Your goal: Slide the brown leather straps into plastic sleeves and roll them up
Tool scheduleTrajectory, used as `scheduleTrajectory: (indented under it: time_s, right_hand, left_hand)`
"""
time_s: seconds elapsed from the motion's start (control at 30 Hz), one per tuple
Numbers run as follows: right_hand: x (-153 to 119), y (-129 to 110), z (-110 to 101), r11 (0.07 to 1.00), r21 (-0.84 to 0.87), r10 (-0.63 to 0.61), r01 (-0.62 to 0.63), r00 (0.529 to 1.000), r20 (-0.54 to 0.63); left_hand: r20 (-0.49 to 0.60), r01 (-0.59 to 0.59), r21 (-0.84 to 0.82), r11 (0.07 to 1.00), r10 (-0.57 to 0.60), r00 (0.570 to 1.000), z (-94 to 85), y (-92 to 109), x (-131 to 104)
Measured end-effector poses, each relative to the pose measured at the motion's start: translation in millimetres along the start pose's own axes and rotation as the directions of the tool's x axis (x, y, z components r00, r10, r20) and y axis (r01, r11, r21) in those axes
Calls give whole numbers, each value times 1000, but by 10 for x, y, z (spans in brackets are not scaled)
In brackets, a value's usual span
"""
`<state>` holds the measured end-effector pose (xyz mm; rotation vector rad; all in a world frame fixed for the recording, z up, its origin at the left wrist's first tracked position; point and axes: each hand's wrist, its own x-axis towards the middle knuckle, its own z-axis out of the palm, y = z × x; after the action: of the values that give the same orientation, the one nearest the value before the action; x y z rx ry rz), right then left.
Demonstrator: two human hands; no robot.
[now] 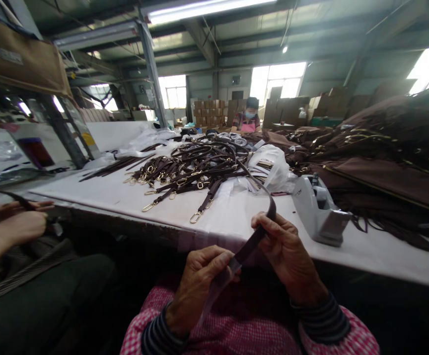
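A dark brown strap (250,245) stretches between my two hands above my lap, and its far part arcs up onto the table toward the pile. My left hand (203,276) pinches its lower end, where a strip of clear plastic film (216,291) hangs down. Higher up the strap, my right hand (283,244) grips it between thumb and fingers. Beyond my hands lies a tangled heap of dark straps (199,160) with gold-coloured clasps. A grey tape dispenser (320,212) stands on the table to the right of my right hand.
On the white table (99,192), a clear plastic bag (271,165) holds pale strips. Dark brown bags with gold zips (392,182) are heaped at right. A co-worker's hands (18,222) hold a dark strap at left. Another person (249,118) in a mask is across the table.
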<state>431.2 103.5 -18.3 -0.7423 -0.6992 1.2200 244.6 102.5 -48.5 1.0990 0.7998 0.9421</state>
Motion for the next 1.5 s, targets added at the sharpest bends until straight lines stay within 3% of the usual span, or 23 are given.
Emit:
scheduleTrajectory:
  time_s: [0.2, 0.3, 0.4, 0.5, 0.7, 0.93, 1.07, 1.17, 1.27, 1.4, 1.5]
  right_hand:
    - [-368, 171, 150, 974, -218, 2, 59, 963, 269]
    - [-452, 307, 206, 965, -243, -21, 99, 952, 307]
    - [-455, 325, 238, 983, -181, 48, 6, 955, 292]
    - [-413, 178, 266, 979, -199, 24, 37, 956, 294]
    - [-143, -296, 407, 885, -326, -249, 332, 930, 272]
    - [184, -818, 650, 756, -337, -463, 561, 823, 331]
    - [215, -976, 773, 726, -312, -513, 613, 785, 348]
    - [190, -958, 870, 788, -282, -399, 547, 804, 441]
    - [261, -935, 915, 876, -224, -279, 427, 829, 485]
    - [585, -1051, 887, 955, 7, -290, 298, 922, 259]
    - [720, -1103, 880, 945, 63, -328, 322, 921, 210]
  left_hand:
    - [-78, -69, 63, 996, 73, 994, 8, 45, -98]
    - [-117, -128, 125, 984, 143, 983, -16, 47, -157]
    - [-98, -136, 130, 982, 149, 984, -49, 57, -162]
    - [-28, -159, 115, 981, 163, 986, -104, 130, -122]
    - [225, -142, 204, 969, 95, 970, -177, 311, 16]
    - [164, -249, 80, 965, 233, 958, 94, 676, 251]
    - [102, -414, 70, 907, 407, 908, 340, 999, 354]
    - [72, -464, -4, 886, 463, 883, 494, 1168, 417]
    - [7, -512, -43, 858, 513, 858, 558, 1204, 457]
    - [-59, -512, 47, 858, 514, 856, 503, 1074, 463]
    - [-73, -477, 103, 873, 484, 872, 434, 1036, 442]
